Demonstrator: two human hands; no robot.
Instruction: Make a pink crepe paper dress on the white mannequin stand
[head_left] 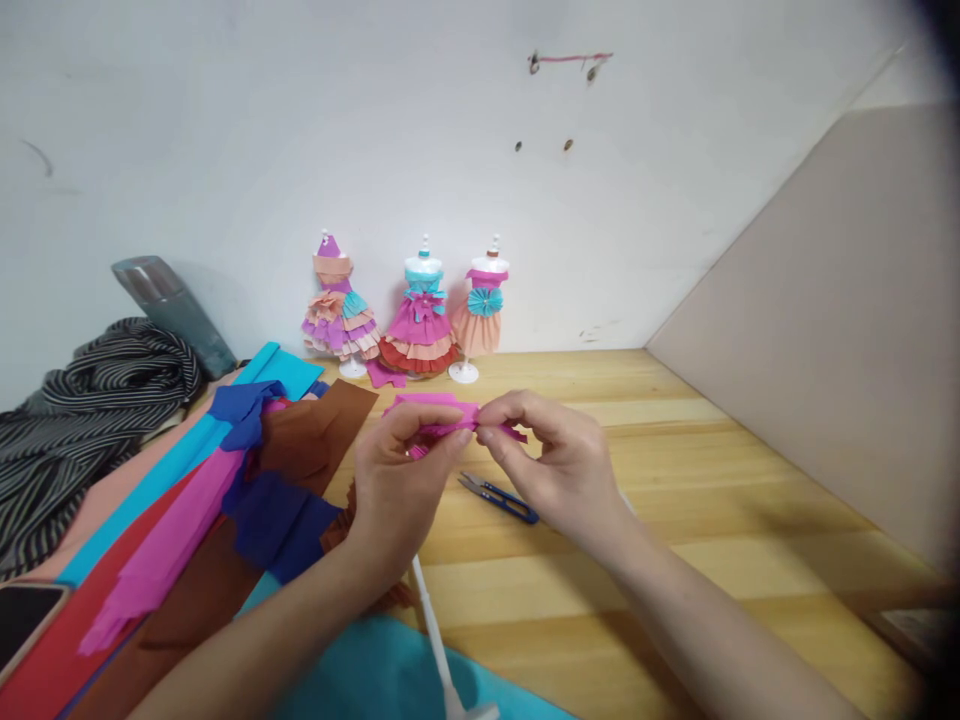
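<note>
Both hands meet over the wooden table, pinching one strip of bright pink crepe paper (pixel 431 402). My left hand (pixel 401 480) grips it between thumb and forefinger, and part of the strip spreads behind those fingers. Close against it, my right hand (pixel 559 460) pinches the strip near its right end, where a short bit sticks out. Below the hands lies a pair of blue thread snips (pixel 506 500), blades toward the left. A white stand (pixel 435 630) lies on its side under my left wrist, its upper part hidden by the hand and brown paper.
Three small mannequins in paper dresses (pixel 340 310) stand along the wall. Colored crepe paper (pixel 180 530) is heaped at left, beside a striped cloth (pixel 112 400), a grey bottle (pixel 172 310) and a phone (pixel 26 625). A turquoise sheet (pixel 375 670) lies in front.
</note>
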